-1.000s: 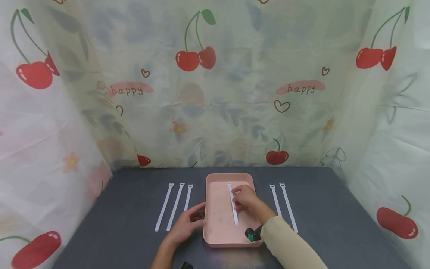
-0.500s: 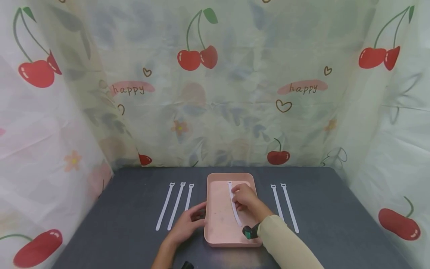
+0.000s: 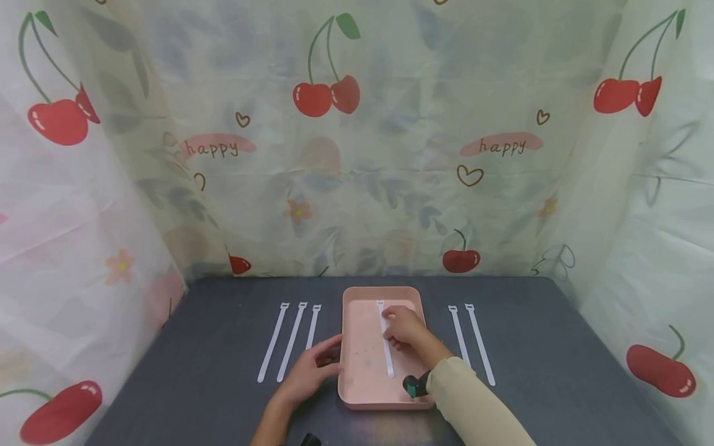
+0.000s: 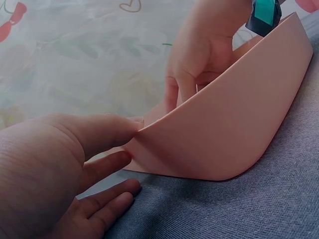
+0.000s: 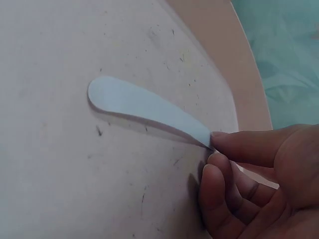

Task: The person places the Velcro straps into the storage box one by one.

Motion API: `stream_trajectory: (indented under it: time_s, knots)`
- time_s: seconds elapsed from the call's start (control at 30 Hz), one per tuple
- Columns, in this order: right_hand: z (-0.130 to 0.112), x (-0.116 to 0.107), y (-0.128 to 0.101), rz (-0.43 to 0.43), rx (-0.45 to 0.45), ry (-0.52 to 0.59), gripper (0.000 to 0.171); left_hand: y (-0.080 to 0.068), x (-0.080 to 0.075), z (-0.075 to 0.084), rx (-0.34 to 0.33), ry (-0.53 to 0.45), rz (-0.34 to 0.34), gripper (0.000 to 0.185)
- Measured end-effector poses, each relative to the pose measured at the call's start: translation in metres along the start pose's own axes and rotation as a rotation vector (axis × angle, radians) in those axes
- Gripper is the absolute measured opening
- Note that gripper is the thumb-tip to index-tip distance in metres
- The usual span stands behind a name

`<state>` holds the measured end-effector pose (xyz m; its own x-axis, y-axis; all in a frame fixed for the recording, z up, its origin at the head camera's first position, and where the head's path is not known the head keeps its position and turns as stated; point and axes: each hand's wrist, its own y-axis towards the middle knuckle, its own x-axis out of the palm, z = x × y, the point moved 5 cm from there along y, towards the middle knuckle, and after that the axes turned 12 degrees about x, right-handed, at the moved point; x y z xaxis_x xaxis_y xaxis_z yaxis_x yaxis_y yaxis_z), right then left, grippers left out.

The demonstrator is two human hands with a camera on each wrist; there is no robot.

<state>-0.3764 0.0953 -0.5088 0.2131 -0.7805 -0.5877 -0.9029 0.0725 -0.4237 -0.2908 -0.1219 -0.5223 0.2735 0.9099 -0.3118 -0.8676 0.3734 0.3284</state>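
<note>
Your right hand (image 3: 405,326) pinches the white strap (image 3: 385,347) with fingers clamped, strap inside the pink tray (image 3: 357,396) mid-surface. Your left hand (image 3: 312,368), fingers relaxed, touches the tray's left wall.

Six white straps (image 3: 385,344), one tray (image 3: 357,371)

The head view looks forward and down from above the near table (image 3: 223,371) edge, wide, taking in the tray (image 3: 357,396), both hands and the cherry curtain (image 3: 357,186) behind. The left wrist view sits low on the table, very near, looking along the left hand (image 4: 55,174) at the tray's outer corner (image 4: 224,139). The right wrist view is closest, facing the tray floor (image 5: 75,174) and strip (image 5: 144,107). All three share the tray.
</note>
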Motion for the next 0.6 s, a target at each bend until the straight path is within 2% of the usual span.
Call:
stream_trajectory:
  time_s: [0.23,0.6]
  knots:
    - [-0.003,0.003,0.0,-0.017,-0.008,-0.044,0.054,0.0,-0.001,0.0,-0.009,0.002,0.001,0.058]
    - [-0.01,0.011,-0.001,0.019,-0.128,-0.085,0.053,0.0,-0.001,0.0,-0.008,-0.015,0.001,0.058]
